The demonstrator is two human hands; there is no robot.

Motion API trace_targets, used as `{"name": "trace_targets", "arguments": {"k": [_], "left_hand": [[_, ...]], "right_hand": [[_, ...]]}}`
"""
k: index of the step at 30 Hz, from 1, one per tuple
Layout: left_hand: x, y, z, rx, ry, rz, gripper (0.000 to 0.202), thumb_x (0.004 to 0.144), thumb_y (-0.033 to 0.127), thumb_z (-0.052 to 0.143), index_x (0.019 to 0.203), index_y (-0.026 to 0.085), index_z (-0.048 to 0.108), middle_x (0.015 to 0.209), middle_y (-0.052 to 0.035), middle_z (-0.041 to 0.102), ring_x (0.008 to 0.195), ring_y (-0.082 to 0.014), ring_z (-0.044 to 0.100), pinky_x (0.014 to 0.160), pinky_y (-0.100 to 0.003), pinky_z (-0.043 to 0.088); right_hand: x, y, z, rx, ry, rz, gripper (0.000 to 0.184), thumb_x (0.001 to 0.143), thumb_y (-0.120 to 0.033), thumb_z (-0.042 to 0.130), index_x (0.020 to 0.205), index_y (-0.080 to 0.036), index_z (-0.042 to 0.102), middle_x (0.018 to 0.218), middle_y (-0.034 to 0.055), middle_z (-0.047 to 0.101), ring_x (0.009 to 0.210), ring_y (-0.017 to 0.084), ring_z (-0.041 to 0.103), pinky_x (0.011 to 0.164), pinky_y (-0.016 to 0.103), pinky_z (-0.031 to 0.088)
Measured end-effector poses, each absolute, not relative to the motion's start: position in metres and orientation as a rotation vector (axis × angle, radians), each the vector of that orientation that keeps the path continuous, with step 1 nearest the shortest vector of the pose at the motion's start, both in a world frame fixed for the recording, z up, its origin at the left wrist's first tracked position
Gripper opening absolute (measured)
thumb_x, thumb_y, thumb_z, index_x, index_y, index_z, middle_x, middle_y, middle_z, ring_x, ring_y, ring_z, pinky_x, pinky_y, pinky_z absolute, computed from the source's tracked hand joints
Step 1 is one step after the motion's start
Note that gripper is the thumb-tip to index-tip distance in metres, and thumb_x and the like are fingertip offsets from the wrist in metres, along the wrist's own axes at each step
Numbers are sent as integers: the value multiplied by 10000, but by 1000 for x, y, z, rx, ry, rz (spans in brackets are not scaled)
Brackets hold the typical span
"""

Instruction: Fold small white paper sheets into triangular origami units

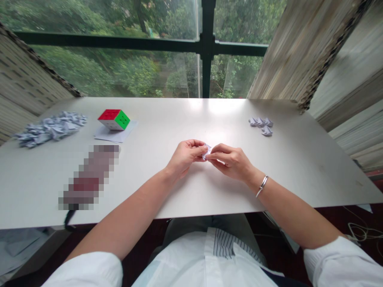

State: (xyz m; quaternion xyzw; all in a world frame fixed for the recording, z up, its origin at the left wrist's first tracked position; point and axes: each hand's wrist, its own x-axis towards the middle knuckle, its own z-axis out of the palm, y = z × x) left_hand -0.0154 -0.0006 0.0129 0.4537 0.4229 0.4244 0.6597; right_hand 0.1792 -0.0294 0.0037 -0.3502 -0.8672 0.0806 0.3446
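Observation:
Both my hands meet over the middle of the white table point(185, 115), pinching one small folded piece of pale paper point(207, 151) between them. My left hand point(184, 156) grips the paper's left side with closed fingers. Its right side is held by thumb and fingertips of my right hand point(231, 160), which has a silver bracelet on the wrist. Most of the paper is hidden by the fingers.
A heap of folded paper pieces point(50, 128) lies at the far left. A puzzle cube point(114, 119) rests on flat paper sheets point(115, 134). A blurred-out object point(89, 177) lies front left. Three folded pieces point(261, 124) sit at right. Corrugated panels flank the window.

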Motion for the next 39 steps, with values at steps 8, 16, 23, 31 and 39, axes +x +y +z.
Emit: {"name": "trace_targets", "arguments": {"k": [8,16,23,31,39], "left_hand": [[-12,-3,16,1058,933,1020,344,635,337,865,835,139,667,712,-35,698,606,-135,633,656,-311,536],[-9,-7,17,1085,912,1076,321,650,321,862,838,142,673,724,-34,711,629,-140,651,653,-298,540],[-6,-9,17,1071,910,1102,343,637,344,868,833,147,667,713,-29,705,629,-147,653,658,-310,545],[-5,-12,17,1072,900,1121,325,658,331,855,848,149,664,725,-22,704,643,-143,659,667,-304,552],[-1,-14,19,1008,863,1143,322,675,316,834,867,149,636,751,-20,709,642,-137,660,684,-309,555]], "right_hand": [[172,-30,7,-959,-2037,451,134,911,-221,585,960,-239,709,934,46,604,752,128,607,629,260,529],[165,-31,9,-1067,-1796,748,105,866,-291,658,841,-200,704,842,36,574,706,126,590,570,251,545],[162,-34,10,-1116,-1681,834,197,854,-386,678,824,-193,706,876,52,611,761,152,626,637,301,593],[160,-34,12,-1081,-1542,978,264,812,-435,720,870,-194,631,839,24,600,753,146,635,584,273,595],[160,-31,9,-1099,-1409,1161,413,748,-495,759,957,-202,556,811,0,611,760,151,645,553,257,600]]}}
